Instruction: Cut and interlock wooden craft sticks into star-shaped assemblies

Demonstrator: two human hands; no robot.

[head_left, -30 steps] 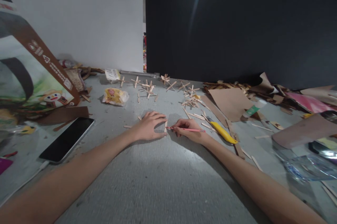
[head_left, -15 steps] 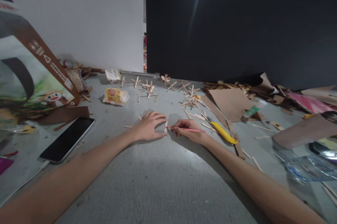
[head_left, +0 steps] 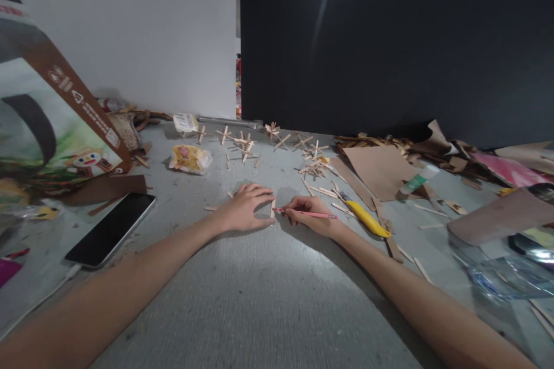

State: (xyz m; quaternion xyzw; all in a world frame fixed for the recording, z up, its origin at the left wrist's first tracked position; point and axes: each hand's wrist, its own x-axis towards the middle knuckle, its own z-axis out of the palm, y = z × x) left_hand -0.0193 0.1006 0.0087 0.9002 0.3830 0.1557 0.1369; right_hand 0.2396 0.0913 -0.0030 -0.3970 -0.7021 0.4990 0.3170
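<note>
A short wooden craft stick [head_left: 272,209] lies on the grey tabletop [head_left: 259,299], pointing away from me. My left hand [head_left: 246,208] steadies it, with the thumb at its near end and fingertips at its far end. In my right hand [head_left: 309,214] is a thin red pencil [head_left: 320,215], held in a writing grip. The pencil's tip meets the stick near its middle. Other sticks stick out from behind my left hand, partly hidden by it.
Crossed craft sticks [head_left: 246,146] stand at the back. A yellow utility knife [head_left: 367,219], cardboard [head_left: 381,170] and a glue stick [head_left: 419,179] lie right, near a cardboard tube [head_left: 497,216]. Left are a phone [head_left: 111,230], a wrapped snack [head_left: 189,159] and a large bag [head_left: 64,97].
</note>
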